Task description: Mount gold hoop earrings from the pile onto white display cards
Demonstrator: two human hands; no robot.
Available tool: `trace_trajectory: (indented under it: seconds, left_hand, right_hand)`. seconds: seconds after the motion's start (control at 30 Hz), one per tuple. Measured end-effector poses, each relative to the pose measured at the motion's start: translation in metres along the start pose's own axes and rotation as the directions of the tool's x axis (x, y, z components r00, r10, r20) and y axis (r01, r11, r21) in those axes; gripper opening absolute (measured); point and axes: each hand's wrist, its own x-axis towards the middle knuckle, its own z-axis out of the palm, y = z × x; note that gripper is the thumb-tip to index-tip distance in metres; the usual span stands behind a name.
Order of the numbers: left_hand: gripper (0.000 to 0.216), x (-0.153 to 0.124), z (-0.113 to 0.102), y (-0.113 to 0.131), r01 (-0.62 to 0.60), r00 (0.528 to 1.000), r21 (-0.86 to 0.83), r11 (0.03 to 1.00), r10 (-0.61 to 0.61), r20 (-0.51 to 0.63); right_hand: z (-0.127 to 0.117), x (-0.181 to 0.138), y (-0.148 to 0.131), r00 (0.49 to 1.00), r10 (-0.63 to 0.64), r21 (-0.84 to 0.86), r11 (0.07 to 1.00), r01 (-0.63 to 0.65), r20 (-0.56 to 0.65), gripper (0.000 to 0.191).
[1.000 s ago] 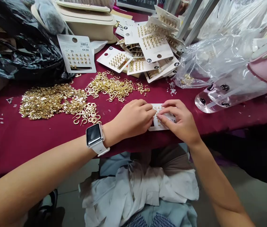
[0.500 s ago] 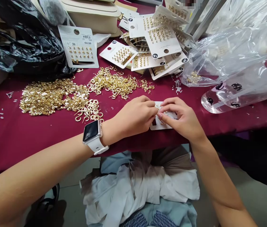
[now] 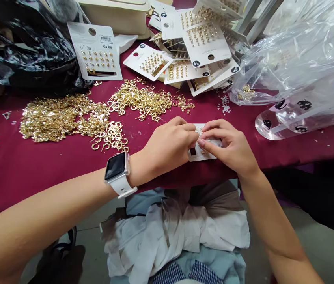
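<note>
A white earring card lies flat on the maroon cloth near the table's front edge, partly covered by both hands. Small gold bits show on it between my fingers. My left hand, with a watch on its wrist, is closed over the card's left half, fingertips pinched together. From the other side, my right hand curls over the card, thumb and fingertips drawn together against the left fingertips. What either pinch holds is too small and hidden to name.
Gold hoop earrings and a pile of small gold pieces lie to the left. Behind them are a priced earring card and stacked filled cards. A black plastic bag sits back left, clear plastic bags right.
The view has shifted slightly, so the items on the table appear a little displaced. Both hands stay at the card in almost the same pose.
</note>
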Motion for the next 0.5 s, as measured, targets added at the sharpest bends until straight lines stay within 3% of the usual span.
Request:
trace_trajectory:
  seconds: [0.5]
  left_hand:
    - [0.025,-0.0026,0.0022,0.0024,-0.021,0.999,0.081,0.996,0.024,-0.032]
  right_hand:
    - [0.0005,-0.0007,-0.0036,0.996,-0.092,-0.067,0.994,0.091,-0.015,0.003]
